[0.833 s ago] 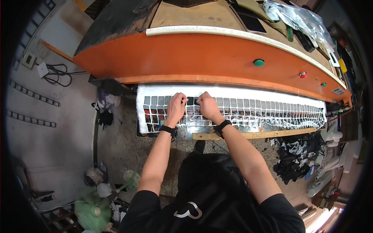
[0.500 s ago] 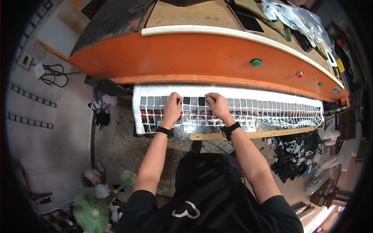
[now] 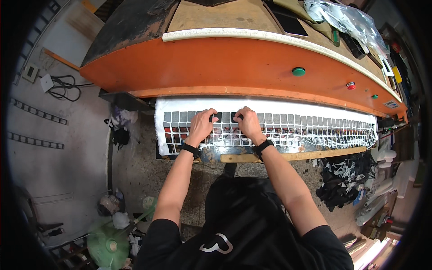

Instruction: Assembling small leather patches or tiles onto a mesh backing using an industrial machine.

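White netting [image 3: 279, 130] with square openings lies across a white cloth [image 3: 180, 104] in front of me, and grey squares show in its upper rows. My left hand [image 3: 200, 127] is over the netting's top row, fingers closed at a small black piece [image 3: 214, 118]. A short way to the right, my right hand [image 3: 249, 125] is closed too, its thumb and fingertips at another small black piece [image 3: 235, 116]. Grey squares show between the two hands. My fingers partly hide both black pieces. Each wrist wears a black band.
An orange machine front [image 3: 216, 67] with a green button [image 3: 298, 71] and a red button [image 3: 350, 85] rises just beyond the cloth. A wooden strip [image 3: 292, 156] runs along the near edge. Black scraps [image 3: 344, 180] lie on the floor at right; a green fan [image 3: 108, 247] stands lower left.
Both hands have moved closer together, onto the black squares that showed between them. The view has shifted slightly.
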